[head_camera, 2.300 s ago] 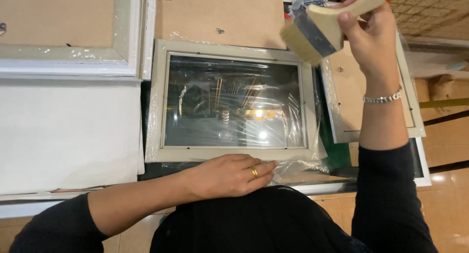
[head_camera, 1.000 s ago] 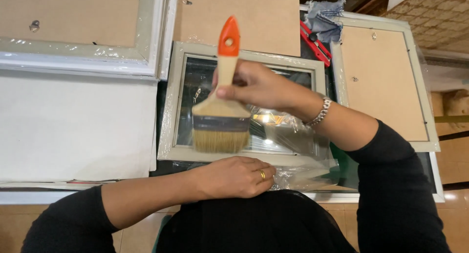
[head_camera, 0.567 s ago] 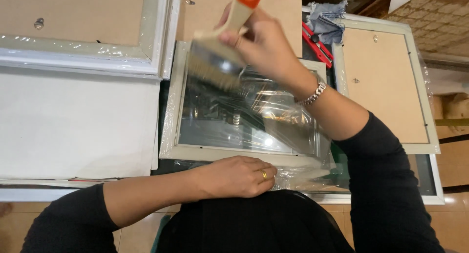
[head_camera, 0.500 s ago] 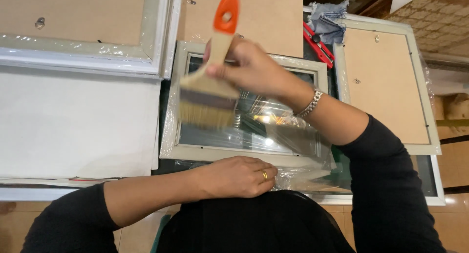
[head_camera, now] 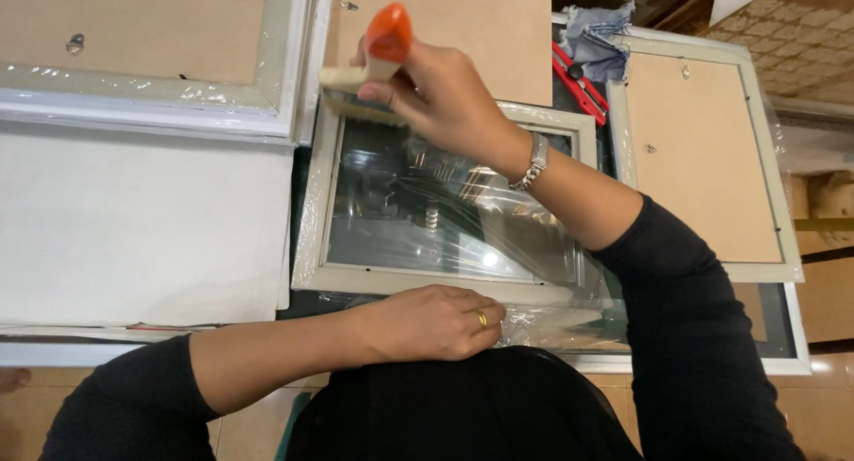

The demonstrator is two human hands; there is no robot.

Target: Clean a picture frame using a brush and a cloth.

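A pale grey picture frame (head_camera: 313, 203) with reflective glass lies face up in front of me, loosely covered in clear plastic wrap (head_camera: 534, 323). My right hand (head_camera: 440, 92) grips a wide paintbrush (head_camera: 369, 65) with a wooden handle and orange tip, its bristles at the frame's far left corner. My left hand (head_camera: 431, 323) rests flat on the frame's near edge, pressing on the plastic; it wears a gold ring.
A large frame lying back up (head_camera: 142, 43) is at the far left, with a white sheet (head_camera: 133, 230) below it. A brown backing board (head_camera: 471, 25) lies beyond. Another back-up frame (head_camera: 703, 149), a red cutter (head_camera: 578, 78) and a grey cloth (head_camera: 600, 34) are at right.
My right hand swept the brush from the upper right down over the glass, then back and forth; it now sits at the frame's far left corner. The left hand stayed put.
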